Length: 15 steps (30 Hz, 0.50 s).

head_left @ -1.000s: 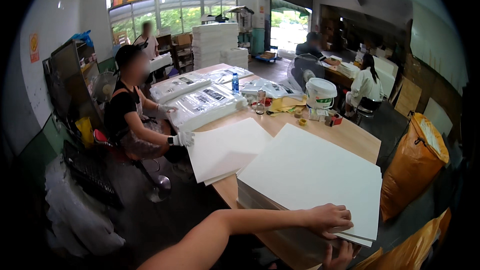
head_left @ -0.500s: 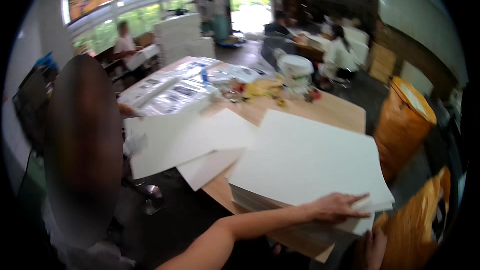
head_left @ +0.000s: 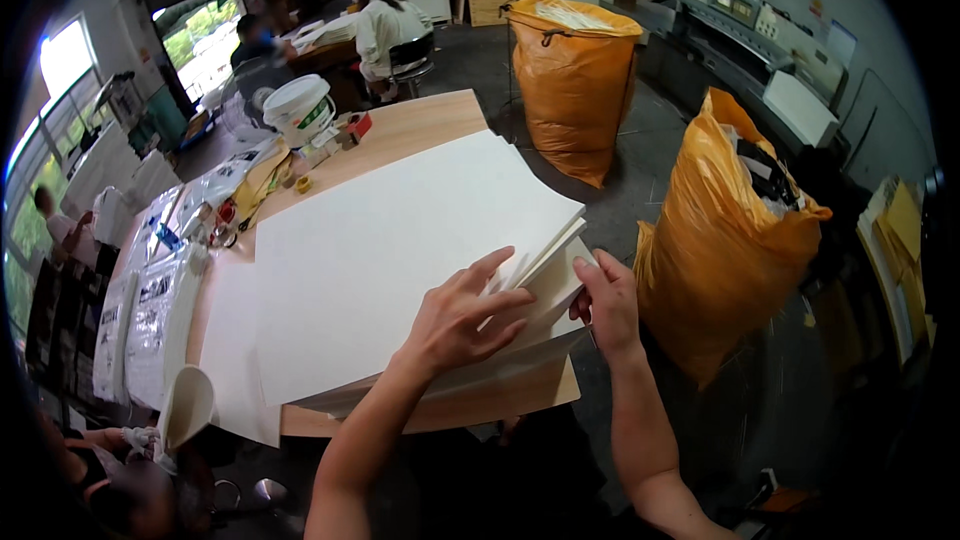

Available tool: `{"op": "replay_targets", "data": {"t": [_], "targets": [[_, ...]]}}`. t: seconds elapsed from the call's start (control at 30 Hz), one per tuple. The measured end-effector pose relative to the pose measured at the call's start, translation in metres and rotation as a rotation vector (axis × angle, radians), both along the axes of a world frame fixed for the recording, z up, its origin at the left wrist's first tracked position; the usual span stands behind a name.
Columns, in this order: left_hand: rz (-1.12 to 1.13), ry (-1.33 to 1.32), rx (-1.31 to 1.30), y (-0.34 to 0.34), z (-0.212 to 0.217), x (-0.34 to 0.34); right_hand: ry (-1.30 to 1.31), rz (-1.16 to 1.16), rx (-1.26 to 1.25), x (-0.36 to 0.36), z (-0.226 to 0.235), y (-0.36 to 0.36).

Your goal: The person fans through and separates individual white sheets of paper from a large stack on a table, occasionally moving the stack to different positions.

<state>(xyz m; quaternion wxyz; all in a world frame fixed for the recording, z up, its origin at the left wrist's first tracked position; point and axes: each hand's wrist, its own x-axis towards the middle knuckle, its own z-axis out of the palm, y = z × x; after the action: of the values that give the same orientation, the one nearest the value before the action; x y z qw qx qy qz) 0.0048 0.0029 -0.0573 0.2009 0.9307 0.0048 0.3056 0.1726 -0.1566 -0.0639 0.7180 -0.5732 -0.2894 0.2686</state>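
Note:
A thick stack of large white paper sheets [head_left: 400, 240] lies on the table before me. At its right corner, several upper sheets are bent upward and apart from those below. My left hand [head_left: 465, 315] rests by this raised corner, its fingers spread and touching the sheet edges. My right hand [head_left: 608, 305] is closed, with thumb and fingers pinching the corner of a lower paper sheet [head_left: 560, 290]. The fingertips beneath that corner are partly hidden.
Two orange sacks [head_left: 572, 90] [head_left: 730, 250] stand right of the wooden table [head_left: 440, 120]. A white bucket [head_left: 299, 110], tape and plastic-wrapped packs [head_left: 165, 310] are on its far and left parts. At lower left, a person holds a curled white sheet [head_left: 188, 405]. Others sit farther back.
My view has turned right. The upper sheets' corner is now raised, with my left hand against it. My right hand has come up and grips a lower sheet's corner.

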Motion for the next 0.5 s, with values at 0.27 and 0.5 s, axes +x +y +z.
{"op": "replay_targets", "data": {"t": [0.27, 0.5], "targets": [[0.000, -0.026, 0.008, 0.000, 0.001, 0.002, 0.221, 0.139, 0.123, 0.006, 0.004, 0.002], [-0.042, 0.007, -0.095, 0.003, 0.002, 0.002, 0.094, 0.169, 0.040, 0.013, 0.001, -0.007]]}}
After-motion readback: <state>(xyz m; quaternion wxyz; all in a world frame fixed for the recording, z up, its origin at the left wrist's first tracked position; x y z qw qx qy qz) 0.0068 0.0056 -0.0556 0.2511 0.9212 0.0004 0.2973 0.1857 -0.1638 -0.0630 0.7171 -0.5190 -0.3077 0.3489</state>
